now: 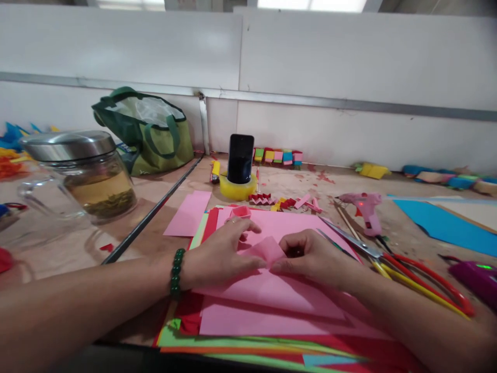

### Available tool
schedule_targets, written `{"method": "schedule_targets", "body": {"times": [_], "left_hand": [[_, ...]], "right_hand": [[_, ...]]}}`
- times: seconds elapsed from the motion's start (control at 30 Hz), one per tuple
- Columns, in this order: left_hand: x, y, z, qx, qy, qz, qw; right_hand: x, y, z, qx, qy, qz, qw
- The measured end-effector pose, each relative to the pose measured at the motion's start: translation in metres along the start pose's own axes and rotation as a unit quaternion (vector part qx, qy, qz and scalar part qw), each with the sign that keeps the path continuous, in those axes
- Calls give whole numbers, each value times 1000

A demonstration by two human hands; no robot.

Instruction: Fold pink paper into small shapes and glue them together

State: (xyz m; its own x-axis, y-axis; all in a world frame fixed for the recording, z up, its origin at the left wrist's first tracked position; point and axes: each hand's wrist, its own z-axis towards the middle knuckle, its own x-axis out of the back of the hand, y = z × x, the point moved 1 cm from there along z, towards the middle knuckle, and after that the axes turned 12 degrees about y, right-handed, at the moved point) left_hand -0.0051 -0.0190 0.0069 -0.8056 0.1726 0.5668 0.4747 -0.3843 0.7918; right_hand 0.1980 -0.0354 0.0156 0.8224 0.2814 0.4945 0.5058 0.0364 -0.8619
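Note:
A small folded piece of pink paper (271,249) is held up between my two hands over a stack of pink sheets. My right hand (310,254) pinches its right edge between thumb and bent index finger. On the other side, my left hand (223,248) has its thumb across the lower part of the piece, with the index finger lifted away and the remaining fingers partly hidden behind the paper. A green bead bracelet (177,272) circles the left wrist. Beneath both forearms lie the pink sheets (272,321), on top of red and green ones. A small folded pink paper shape (240,211) rests beyond my left hand.
Red-and-yellow-handled scissors (373,251) and a pink glue gun (363,207) lie right. A phone (240,158) stands in a yellow tape roll (237,186). At left are a glass tea mug (99,186) and a green bag (166,145). Blue paper (446,223) lies far right.

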Motion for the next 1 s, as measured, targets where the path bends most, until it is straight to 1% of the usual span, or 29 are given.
{"method": "schedule_targets", "body": {"times": [0.07,0.1,0.17,0.23,0.37,0.47,0.6,0.7,0.9,1.0], "left_hand": [[1,-1,1,39,4,-42,998],[1,-2,2,50,-11,-61,997],[0,-3,3,57,-47,-91,993],[-1,-4,3,50,-64,-104,991],[-2,-3,1,31,-56,-112,992],[-2,-2,-1,34,-56,-126,990],[-1,0,-1,29,-54,-141,988],[-1,2,-1,14,-45,-138,989],[-1,3,-2,13,-19,-139,990],[-1,2,-3,10,-17,-142,990]], "right_hand": [[-2,-2,-2,25,34,-8,999],[-3,-3,-2,34,47,-11,998],[-6,-5,-4,44,63,-15,997],[-7,-6,-5,47,64,-13,997],[-8,-10,-5,56,47,20,997],[-8,-11,-4,73,62,32,995],[-10,-11,-5,70,76,28,994],[-12,-12,-6,71,72,17,995],[-16,-11,-8,65,75,1,995],[-16,-9,-9,68,79,-3,995]]}}
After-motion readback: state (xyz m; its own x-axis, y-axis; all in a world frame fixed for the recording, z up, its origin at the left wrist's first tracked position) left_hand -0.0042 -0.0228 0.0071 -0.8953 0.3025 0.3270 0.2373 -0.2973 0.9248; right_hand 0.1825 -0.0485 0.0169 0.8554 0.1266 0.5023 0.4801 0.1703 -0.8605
